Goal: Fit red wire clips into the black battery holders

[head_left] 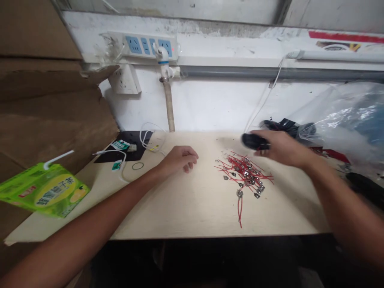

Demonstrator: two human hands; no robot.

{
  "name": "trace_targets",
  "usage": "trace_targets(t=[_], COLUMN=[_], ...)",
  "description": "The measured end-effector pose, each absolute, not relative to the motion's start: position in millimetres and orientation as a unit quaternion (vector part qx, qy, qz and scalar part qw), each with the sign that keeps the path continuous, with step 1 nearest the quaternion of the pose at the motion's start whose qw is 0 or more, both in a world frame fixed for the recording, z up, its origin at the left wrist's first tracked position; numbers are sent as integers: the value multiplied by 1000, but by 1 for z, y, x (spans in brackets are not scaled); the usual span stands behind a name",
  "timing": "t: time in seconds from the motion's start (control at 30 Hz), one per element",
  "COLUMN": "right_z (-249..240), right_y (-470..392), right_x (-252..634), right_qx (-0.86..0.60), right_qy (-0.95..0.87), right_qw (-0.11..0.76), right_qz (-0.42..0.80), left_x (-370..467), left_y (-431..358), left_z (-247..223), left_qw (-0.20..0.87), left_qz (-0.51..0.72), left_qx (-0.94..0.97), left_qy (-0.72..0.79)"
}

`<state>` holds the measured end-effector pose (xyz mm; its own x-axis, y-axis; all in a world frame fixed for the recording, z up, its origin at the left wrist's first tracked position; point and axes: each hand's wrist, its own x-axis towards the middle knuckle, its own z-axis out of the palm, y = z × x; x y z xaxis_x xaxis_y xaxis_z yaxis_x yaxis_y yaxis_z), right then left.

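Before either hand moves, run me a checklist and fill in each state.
1. Right hand has the black object gripped: ok, held above the table.
2. Black object identified: cannot tell, too blurred.
3. Left hand empty: cannot tell, fingers curled and blurred.
4. Red wires untangled: not ok, crisscrossed in a loose pile.
5. Power strip light on: ok, glowing red.
6. Juice box clear of the left arm: cannot tell, close in view.

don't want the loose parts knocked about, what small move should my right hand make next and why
Probably ease the black item slightly away from the red-wired parts before lowering it: your right hand holds it close to their far side, and thin wires splay loosely across the tabletop.
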<state>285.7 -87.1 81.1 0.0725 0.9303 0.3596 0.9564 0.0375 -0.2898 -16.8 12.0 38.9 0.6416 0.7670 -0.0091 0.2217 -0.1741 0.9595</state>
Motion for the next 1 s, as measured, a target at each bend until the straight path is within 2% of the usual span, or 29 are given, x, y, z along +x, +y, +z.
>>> trace_targets(t=[0.07,0.13,0.2,0.27,0.37,0.47,0.53,0.63,0.73,0.87,1.0], right_z=[77,68,61,56,59,64,66,65,61,56,54], right_y=[-79,-73,-71,-70,-69,-64,-60,-55,-54,-52,-51], right_x=[237,196,171,165,187,222,241,253,252,248,249], right_qx=[-500,-351,-256,-224,-286,-452,-526,-586,-625,-632,-612], right_qy=[-852,-927,-959,-965,-941,-865,-830,-806,-776,-769,-778], right_qw=[153,129,118,134,179,219,184,64,-17,-35,13], right_qz=[-11,-21,-27,-21,-9,-12,7,53,88,94,141], left_x=[-16,-17,-19,-20,-21,-19,-18,-17,-16,-16,-16], left_y=[15,17,17,16,12,11,11,10,10,9,9], left_z=[37,36,36,35,35,34,33,30,28,26,26], left_qw=[499,431,366,336,309,252,225,201,187,189,187], left_qz=[327,365,363,341,321,294,273,271,284,291,295], left_qx=[711,731,769,800,826,860,883,897,901,906,910], left_qy=[373,385,378,362,345,331,310,286,269,244,224])
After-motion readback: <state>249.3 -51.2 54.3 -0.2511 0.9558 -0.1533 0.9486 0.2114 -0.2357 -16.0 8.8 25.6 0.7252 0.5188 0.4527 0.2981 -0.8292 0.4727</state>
